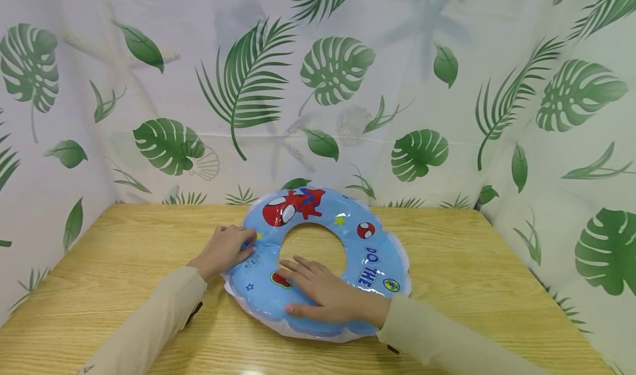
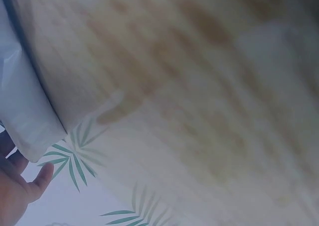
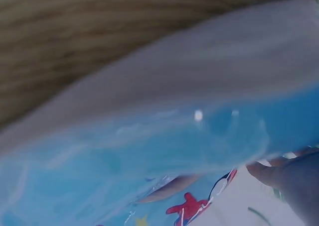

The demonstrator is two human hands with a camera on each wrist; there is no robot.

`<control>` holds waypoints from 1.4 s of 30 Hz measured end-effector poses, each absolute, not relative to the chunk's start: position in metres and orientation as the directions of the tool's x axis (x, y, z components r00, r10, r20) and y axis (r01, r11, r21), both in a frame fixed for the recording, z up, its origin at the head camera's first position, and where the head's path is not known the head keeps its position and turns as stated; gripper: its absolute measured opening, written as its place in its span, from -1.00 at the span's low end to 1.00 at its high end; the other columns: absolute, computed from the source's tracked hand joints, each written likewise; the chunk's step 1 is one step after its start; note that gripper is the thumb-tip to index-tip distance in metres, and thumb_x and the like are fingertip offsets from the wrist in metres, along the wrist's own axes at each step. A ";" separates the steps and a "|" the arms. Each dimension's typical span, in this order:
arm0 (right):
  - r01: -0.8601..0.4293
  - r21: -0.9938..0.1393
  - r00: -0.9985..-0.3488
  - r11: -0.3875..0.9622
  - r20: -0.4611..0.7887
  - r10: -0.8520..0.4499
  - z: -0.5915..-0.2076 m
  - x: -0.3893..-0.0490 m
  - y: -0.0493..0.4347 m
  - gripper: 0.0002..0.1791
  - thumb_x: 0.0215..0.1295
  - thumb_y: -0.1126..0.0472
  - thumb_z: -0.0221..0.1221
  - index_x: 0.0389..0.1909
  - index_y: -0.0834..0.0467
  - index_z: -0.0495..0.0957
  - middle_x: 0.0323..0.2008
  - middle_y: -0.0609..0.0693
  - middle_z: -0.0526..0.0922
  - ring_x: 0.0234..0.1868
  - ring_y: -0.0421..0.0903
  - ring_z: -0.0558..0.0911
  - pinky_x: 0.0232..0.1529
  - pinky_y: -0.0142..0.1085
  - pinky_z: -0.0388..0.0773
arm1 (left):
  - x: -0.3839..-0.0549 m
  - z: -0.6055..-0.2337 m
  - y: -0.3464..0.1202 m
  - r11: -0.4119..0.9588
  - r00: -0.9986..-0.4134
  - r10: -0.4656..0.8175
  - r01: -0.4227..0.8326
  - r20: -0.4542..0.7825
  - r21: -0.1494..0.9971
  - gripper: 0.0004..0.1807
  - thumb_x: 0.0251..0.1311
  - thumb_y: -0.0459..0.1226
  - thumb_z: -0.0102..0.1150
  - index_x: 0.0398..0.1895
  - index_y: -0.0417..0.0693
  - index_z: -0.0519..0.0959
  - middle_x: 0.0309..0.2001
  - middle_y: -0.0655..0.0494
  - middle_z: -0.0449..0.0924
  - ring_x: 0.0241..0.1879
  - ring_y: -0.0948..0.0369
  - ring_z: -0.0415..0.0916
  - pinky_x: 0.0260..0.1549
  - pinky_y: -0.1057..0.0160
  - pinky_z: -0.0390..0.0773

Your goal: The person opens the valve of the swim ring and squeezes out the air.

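An inflated blue swim ring [image 1: 382, 242] with a pale underside lies on the wooden table. It carries red cartoon figures, stars and lettering. My left hand [image 1: 226, 251] rests on the ring's left side, its fingers loosely bent over the top. In the left wrist view, the thumb of the left hand [image 2: 25, 188] stands apart from the other fingers beside the ring's pale edge [image 2: 25, 101]. Across the ring's near part lies my right hand [image 1: 328, 292], fingers spread and fingertips at the centre hole. The right wrist view shows the ring [image 3: 164, 136] close up.
The wooden table [image 1: 472, 286] extends to both sides of the ring. A white cloth [image 1: 367, 10] printed with green leaves stands behind the table and along its left and right sides.
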State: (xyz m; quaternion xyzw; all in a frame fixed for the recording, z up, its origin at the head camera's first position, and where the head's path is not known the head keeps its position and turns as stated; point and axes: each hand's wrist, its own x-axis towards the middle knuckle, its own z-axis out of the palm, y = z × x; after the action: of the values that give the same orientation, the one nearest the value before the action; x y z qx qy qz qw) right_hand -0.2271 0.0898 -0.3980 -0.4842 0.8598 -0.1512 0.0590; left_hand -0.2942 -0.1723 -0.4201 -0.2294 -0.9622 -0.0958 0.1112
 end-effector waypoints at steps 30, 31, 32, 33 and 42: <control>-0.866 -0.255 -0.396 0.430 -0.175 -0.901 -0.433 -0.217 0.075 -0.36 0.28 -0.37 -0.31 0.33 -0.50 -0.31 0.43 -0.21 -0.54 0.43 0.06 -0.47 0.30 0.24 -0.19 | -0.291 -0.417 -0.174 0.866 -0.874 0.419 0.466 0.245 0.183 -0.87 0.10 -0.19 0.22 -0.31 0.02 0.53 -0.33 0.13 0.62 -0.23 0.09 0.52 -0.06 -0.13 0.33; -0.863 -0.256 -0.397 0.435 -0.186 -0.899 -0.434 -0.217 0.075 -0.36 0.28 -0.38 -0.32 0.33 -0.51 -0.31 0.43 -0.23 -0.54 0.43 0.05 -0.48 0.30 0.24 -0.21 | -0.291 -0.416 -0.174 0.865 -0.875 0.418 0.465 0.245 0.187 -0.87 0.11 -0.19 0.22 -0.30 0.02 0.53 -0.33 0.13 0.62 -0.23 0.09 0.52 -0.05 -0.12 0.33; -0.862 -0.255 -0.399 0.439 -0.195 -0.896 -0.433 -0.218 0.075 -0.37 0.28 -0.38 -0.32 0.32 -0.52 -0.32 0.42 -0.23 -0.54 0.43 0.05 -0.48 0.30 0.24 -0.22 | -0.291 -0.416 -0.174 0.865 -0.875 0.418 0.465 0.245 0.187 -0.87 0.10 -0.20 0.22 -0.30 0.02 0.53 -0.33 0.13 0.62 -0.23 0.08 0.52 -0.06 -0.12 0.33; -0.860 -0.254 -0.400 0.443 -0.203 -0.894 -0.434 -0.218 0.075 -0.37 0.28 -0.38 -0.33 0.32 -0.52 -0.32 0.42 -0.24 -0.55 0.43 0.04 -0.49 0.30 0.24 -0.22 | -0.291 -0.416 -0.174 0.865 -0.874 0.419 0.467 0.247 0.184 -0.87 0.10 -0.20 0.22 -0.30 0.02 0.53 -0.33 0.13 0.62 -0.23 0.08 0.53 -0.06 -0.12 0.33; -0.849 -0.239 -0.412 0.472 -0.261 -0.873 -0.432 -0.217 0.073 -0.38 0.25 -0.41 -0.35 0.30 -0.57 -0.33 0.42 -0.29 -0.53 0.43 0.04 -0.48 0.31 0.24 -0.27 | -0.293 -0.416 -0.173 0.865 -0.867 0.429 0.475 0.252 0.164 -0.86 0.10 -0.19 0.22 -0.30 0.02 0.53 -0.32 0.11 0.62 -0.19 0.06 0.55 -0.05 -0.15 0.33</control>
State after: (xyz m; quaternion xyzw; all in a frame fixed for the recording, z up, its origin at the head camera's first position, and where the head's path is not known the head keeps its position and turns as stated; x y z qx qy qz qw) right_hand -0.2173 0.0728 -0.4315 -0.5128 0.8395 -0.0344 0.1765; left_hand -0.2927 -0.1732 -0.4160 -0.2355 -0.9599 -0.1108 0.1040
